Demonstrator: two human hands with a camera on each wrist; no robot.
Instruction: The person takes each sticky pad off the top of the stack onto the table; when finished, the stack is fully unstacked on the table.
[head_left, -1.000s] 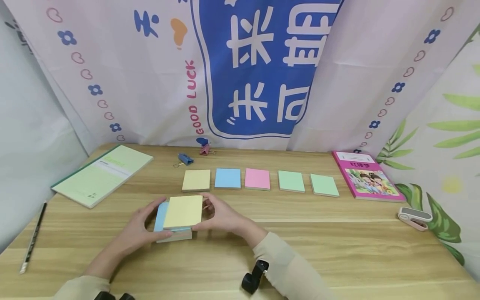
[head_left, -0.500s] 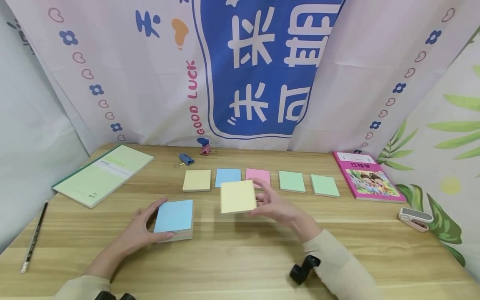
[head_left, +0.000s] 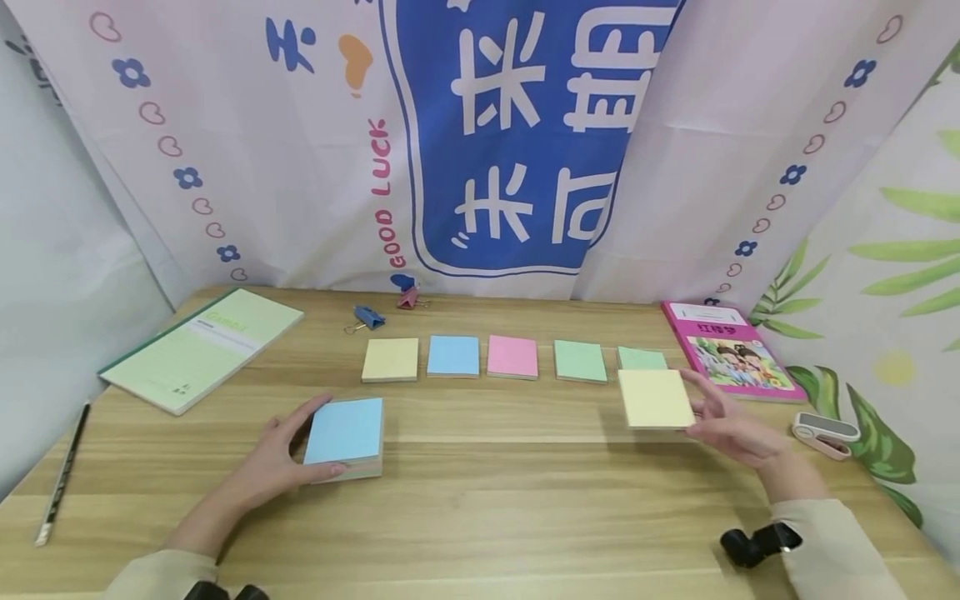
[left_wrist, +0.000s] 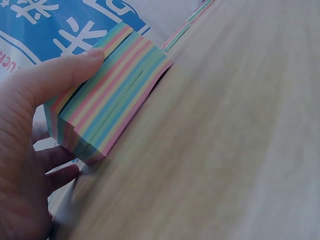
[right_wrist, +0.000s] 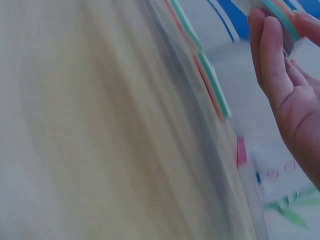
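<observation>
From the head camera I see my left hand (head_left: pixel 273 462) resting on the wooden table (head_left: pixel 480 500), thumb and fingers curled round the thick stack of sticky notes with a blue top sheet (head_left: pixel 345 433); the stack lies flat, pinned between thumb on the near side and fingers on the far side. My right hand (head_left: pixel 731 429) is raised off to the right, its fingers pinching the right edge of a thin yellow square pad of sticky notes (head_left: pixel 656 398), held nearly level above the table. Just beyond those fingers lies the rightmost green pad (head_left: pixel 642 358) of a row, partly hidden by the yellow pad; a pink picture book (head_left: pixel 731 350) lies just to the right of them.

The left wrist camera shows my thumb lying along the top edge of the stack (left_wrist: pixel 110 95), whose side is striped in many colours, with the other fingers (left_wrist: pixel 55 155) tucked behind it.

The right wrist camera is blurred. My fingers (right_wrist: pixel 272 55) are bent round a thin striped pad edge (right_wrist: pixel 280 12) at the top of the frame.
</observation>
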